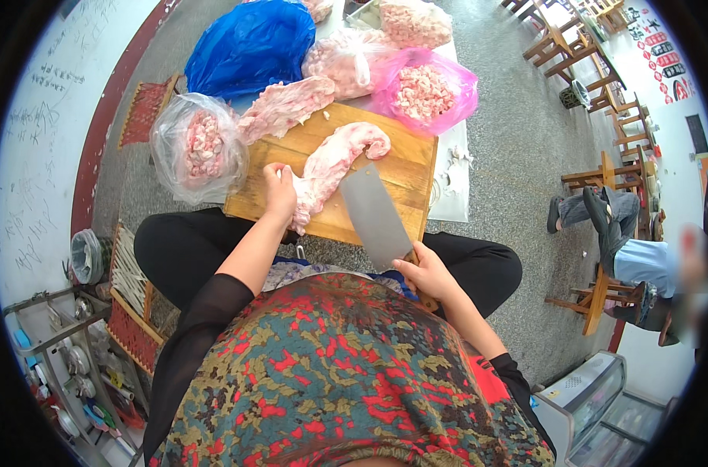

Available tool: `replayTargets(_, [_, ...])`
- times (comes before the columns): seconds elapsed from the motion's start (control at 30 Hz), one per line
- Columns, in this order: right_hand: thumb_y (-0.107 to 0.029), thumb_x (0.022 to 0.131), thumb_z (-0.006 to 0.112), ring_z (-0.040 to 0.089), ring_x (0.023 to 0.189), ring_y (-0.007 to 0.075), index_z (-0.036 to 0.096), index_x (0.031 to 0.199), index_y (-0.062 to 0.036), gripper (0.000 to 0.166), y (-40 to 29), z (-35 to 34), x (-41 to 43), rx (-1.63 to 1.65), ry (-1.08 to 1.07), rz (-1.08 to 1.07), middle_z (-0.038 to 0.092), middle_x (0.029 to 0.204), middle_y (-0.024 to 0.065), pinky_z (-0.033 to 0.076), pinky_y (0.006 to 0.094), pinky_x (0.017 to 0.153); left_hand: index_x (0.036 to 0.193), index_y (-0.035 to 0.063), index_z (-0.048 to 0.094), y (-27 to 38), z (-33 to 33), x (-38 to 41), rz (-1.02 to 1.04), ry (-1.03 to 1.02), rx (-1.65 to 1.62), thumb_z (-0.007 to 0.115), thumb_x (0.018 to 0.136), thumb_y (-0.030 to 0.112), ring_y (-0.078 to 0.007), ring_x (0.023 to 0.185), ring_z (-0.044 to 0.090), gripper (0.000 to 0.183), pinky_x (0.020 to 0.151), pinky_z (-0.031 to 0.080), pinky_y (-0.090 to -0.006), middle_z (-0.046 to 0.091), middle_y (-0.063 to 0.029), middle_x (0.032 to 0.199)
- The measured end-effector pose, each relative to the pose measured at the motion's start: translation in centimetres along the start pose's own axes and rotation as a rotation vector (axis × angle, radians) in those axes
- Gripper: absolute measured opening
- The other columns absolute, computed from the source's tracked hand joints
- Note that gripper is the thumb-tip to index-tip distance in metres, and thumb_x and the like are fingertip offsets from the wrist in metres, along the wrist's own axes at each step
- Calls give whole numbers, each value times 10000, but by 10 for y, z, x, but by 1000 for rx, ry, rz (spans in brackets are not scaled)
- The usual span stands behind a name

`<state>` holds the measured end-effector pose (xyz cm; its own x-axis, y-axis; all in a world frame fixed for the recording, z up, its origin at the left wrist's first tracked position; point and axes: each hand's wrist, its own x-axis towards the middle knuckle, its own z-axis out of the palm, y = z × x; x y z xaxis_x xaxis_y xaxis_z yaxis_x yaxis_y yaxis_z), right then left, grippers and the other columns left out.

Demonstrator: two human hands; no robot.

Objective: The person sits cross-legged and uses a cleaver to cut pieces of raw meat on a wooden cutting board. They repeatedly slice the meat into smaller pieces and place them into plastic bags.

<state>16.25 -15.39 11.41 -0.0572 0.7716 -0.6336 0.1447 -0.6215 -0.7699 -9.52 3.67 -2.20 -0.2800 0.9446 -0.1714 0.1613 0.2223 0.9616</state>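
A long strip of pale pink fatty meat (330, 163) lies across a wooden cutting board (409, 175), its far end curled. My left hand (280, 191) pinches the near left edge of this strip. In my right hand (430, 274) is the wooden handle of a cleaver (374, 216); its broad blade lies over the board, right of the meat, pointing away from me. A second slab of fatty meat (287, 108) rests at the board's far left edge. Diced meat fills a clear plastic bag (167, 146) on the left and a pink plastic bag (468, 87) at the far right corner.
Beyond the board are a blue plastic bag (249, 46) and a tied clear bag of diced meat (342, 67). Woven stools (146, 111) stand at left, with a metal rack (56, 344) below. A person (640, 262) sits at right near wooden benches (599, 175); a glass-topped freezer (599, 403) stands lower right.
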Motion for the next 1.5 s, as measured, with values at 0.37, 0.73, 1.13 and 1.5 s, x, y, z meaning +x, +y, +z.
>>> replayTargets(0.37, [-149,915,628,464,485,98,487,1030,-51,206,26,9,30,275,-162,90,476,655,-1,410,272,427,990,-24,570,9,-27,6,49,-330,396,674,878,467,-239,779,600,514,714,488,-369,640,-163,882])
replayTargets(0.73, [-107,906,613,431,456,94,496,1080,-64,214,23,36,59,452,-217,29,451,639,-10,398,270,412,902,-31,688,17,-19,20,-15,-665,586,730,740,281,-336,693,681,355,648,518,-421,684,-216,751])
replayTargets(1.13, [-137,902,632,475,435,104,477,1106,-30,277,3,37,78,337,-26,-4,497,621,16,413,276,412,921,76,630,41,-12,27,717,-439,1125,600,814,132,-378,744,645,125,677,514,-476,658,-159,792])
replayTargets(1.5, [-265,880,676,608,839,457,518,1066,-5,356,-37,31,78,-531,213,-366,630,858,263,468,488,710,870,35,533,41,-28,15,682,-238,1066,652,833,198,-378,747,657,205,653,536,-469,631,-187,833])
